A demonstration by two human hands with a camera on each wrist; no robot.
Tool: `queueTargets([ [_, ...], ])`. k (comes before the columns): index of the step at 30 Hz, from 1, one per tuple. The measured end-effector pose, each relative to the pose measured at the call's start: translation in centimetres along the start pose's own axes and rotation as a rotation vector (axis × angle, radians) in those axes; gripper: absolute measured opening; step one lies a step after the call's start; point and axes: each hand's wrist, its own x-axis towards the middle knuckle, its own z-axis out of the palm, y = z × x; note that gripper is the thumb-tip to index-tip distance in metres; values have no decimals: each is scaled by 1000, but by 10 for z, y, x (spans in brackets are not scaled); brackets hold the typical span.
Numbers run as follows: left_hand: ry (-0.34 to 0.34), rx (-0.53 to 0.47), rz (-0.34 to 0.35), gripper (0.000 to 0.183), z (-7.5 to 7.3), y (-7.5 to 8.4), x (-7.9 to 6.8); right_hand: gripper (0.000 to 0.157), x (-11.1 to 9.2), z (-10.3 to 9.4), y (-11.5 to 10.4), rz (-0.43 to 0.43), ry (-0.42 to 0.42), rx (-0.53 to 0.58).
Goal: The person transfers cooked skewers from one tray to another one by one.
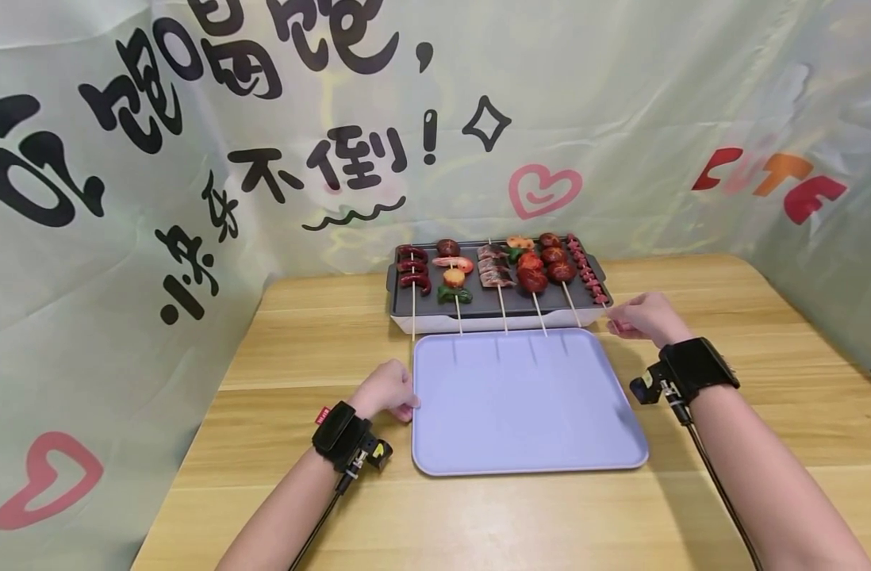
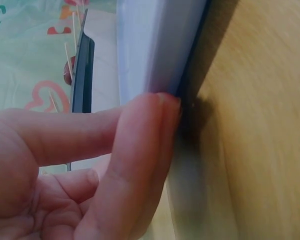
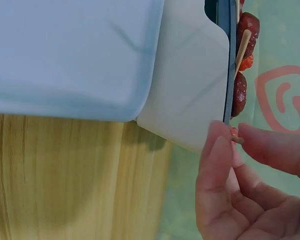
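My left hand [image 1: 389, 388] pinches the left edge of a pale lavender tray [image 1: 528, 412], which lies flat on the wooden table. In the left wrist view, the fingers [image 2: 140, 145] meet at the tray's rim [image 2: 150, 60]. At the right end of a grill [image 1: 481, 301], my right hand [image 1: 650, 317] holds the bare stick end of a skewer of small pink meat pieces [image 1: 587, 274]. The right wrist view shows the stick tip [image 3: 238, 140] between thumb and forefinger. The skewer's pieces rest on the grill's dark plate.
Skewers of sausages [image 1: 412, 268], shrimp with vegetables [image 1: 455, 264], fish slices [image 1: 496, 270], red balls [image 1: 531, 277] and mushroom-like caps [image 1: 560, 271] lie across the grill, sticks pointing forward over the tray's back edge. Printed cloth [image 1: 621, 159] hangs behind the wooden table [image 1: 314, 317].
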Motion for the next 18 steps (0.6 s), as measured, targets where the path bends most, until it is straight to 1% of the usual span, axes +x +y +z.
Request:
queueTargets([
  [7, -2, 4, -1, 27, -1, 1, -1, 26, 4, 0, 2, 24, -26, 61],
  [13, -2, 1, -8, 28, 0, 0, 0, 30, 6, -1, 3, 37, -50, 66],
  [18, -1, -8, -4, 29, -1, 0, -1, 33, 7, -1, 5, 18, -48, 48],
])
